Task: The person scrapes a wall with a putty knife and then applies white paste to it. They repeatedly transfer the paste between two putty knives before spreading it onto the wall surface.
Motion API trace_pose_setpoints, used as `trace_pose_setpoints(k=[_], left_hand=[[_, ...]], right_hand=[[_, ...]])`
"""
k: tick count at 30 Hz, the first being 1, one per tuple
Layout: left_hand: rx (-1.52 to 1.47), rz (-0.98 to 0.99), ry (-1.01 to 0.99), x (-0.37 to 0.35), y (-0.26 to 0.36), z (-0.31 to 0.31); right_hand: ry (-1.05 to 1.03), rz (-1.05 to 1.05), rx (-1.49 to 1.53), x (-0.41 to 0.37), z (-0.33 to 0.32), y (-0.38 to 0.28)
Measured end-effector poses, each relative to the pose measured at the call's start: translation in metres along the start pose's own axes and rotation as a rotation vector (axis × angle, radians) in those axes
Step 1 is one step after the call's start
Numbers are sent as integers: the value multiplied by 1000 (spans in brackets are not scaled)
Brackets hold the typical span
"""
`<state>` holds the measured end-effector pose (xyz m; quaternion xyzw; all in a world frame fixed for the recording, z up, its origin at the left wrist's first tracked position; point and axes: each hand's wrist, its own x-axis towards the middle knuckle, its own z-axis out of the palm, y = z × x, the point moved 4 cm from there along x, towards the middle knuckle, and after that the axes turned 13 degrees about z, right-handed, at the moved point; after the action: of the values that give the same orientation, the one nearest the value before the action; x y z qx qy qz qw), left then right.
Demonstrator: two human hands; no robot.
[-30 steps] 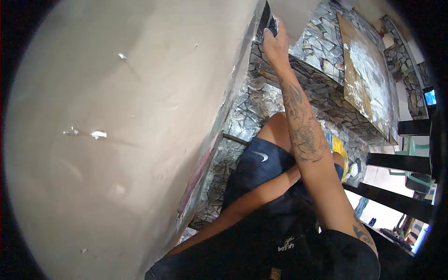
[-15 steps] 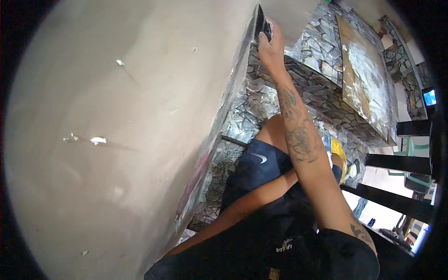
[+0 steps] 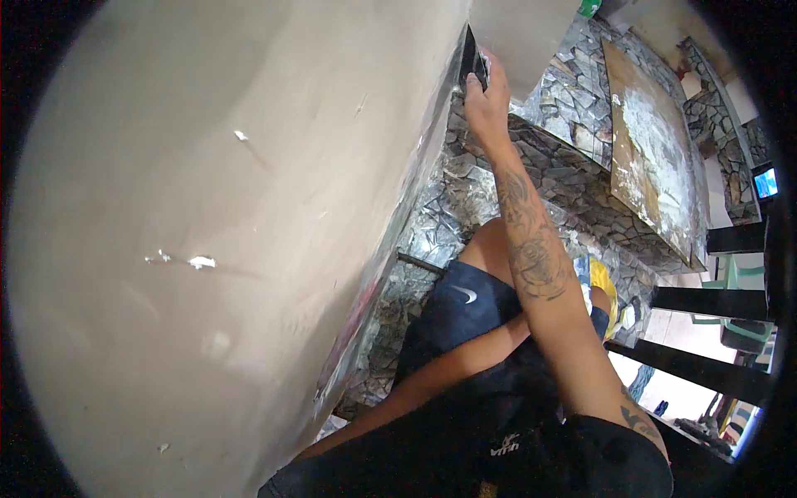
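My right hand (image 3: 488,95), at the end of a tattooed forearm, is closed around a flat black putty spreader (image 3: 473,62). The spreader's blade lies along the edge of a smooth grey-beige wall (image 3: 207,191), near its upper end. White stuff sticks to the fingers. White dabs of filler (image 3: 202,262) dot the wall face. My left forearm (image 3: 465,357) crosses my lap, and its hand is hidden behind the right arm.
Stone-patterned flooring (image 3: 432,216) runs beside the wall. A board smeared with white (image 3: 656,149) lies at the upper right. A yellow item (image 3: 603,282) sits by my knee. Dark posts (image 3: 693,303), a green chair (image 3: 739,274) and a lit screen (image 3: 765,178) stand farther right.
The view has shifted a little, so the wall marks appear lower and farther right. My right hand appears slightly lower, still holding the spreader at the wall's edge.
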<state>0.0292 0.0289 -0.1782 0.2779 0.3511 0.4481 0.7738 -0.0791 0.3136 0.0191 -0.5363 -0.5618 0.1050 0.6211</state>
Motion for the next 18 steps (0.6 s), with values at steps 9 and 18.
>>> trace_pose_setpoints(k=[9,18], left_hand=[[-14,-34,-12,1,-2,-5],[-10,-71,-34,0,-8,-5]], right_hand=[[-39,57,12,0,2,0],[-24,78,17,-1,6,-5]])
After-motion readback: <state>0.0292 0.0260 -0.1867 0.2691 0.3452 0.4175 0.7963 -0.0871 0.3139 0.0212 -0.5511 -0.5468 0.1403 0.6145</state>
